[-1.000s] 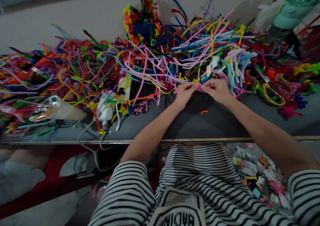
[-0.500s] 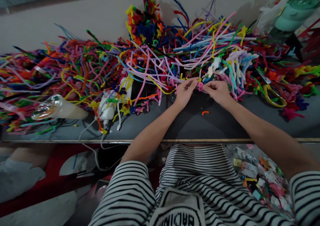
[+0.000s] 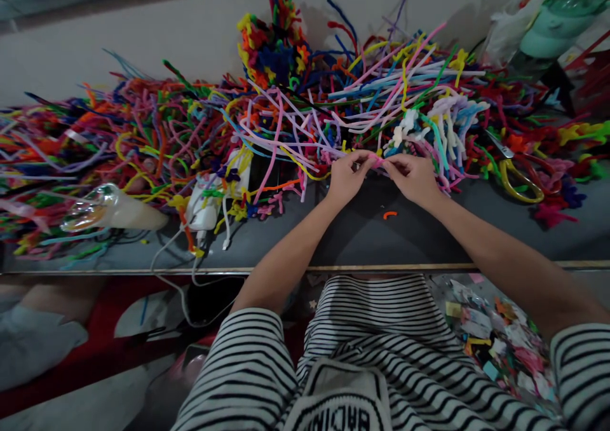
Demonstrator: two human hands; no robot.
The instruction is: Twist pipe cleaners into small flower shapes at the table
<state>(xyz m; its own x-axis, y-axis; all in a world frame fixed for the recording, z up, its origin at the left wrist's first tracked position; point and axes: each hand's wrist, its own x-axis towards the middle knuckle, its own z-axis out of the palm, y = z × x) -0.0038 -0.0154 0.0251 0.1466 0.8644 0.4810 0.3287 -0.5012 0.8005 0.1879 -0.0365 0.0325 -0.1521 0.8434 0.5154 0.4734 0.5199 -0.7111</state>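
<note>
Pink fuzzy pc (image 3: pixel 376 160) is up betw the two hands, just above the dark tabletop (image 3: pixel 362 234), at the near edge of the pipe-cleaner heap (image 3: pixel 190 113). L hand (image 3: pixel 350 173) pinches its L end, thumb + fingertips together; R hand (image 3: pixel 412 175) pinches the R end, same way. Hands nearly touch at the tips.

Small orange bit (image 3: pixel 389 215) lies on the tabletop, nearer the person, below the R hand in view. White + pastel fuzzy bunch (image 3: pixel 443 126) is just behind the R hand. Farther R: scissors w/ yellow handle (image 3: pixel 519 183), blades partly in the heap.

On the L: white charger (image 3: pixel 204 208) w/ cable, near the heap's front; then a clear cup (image 3: pixel 128 210) on its side, pale stuff inside. Upright multicolor bundle (image 3: pixel 274 49) stands at the back, by the wall (image 3: pixel 119 30). Scraps (image 3: pixel 505 335) on the floor, R side.
</note>
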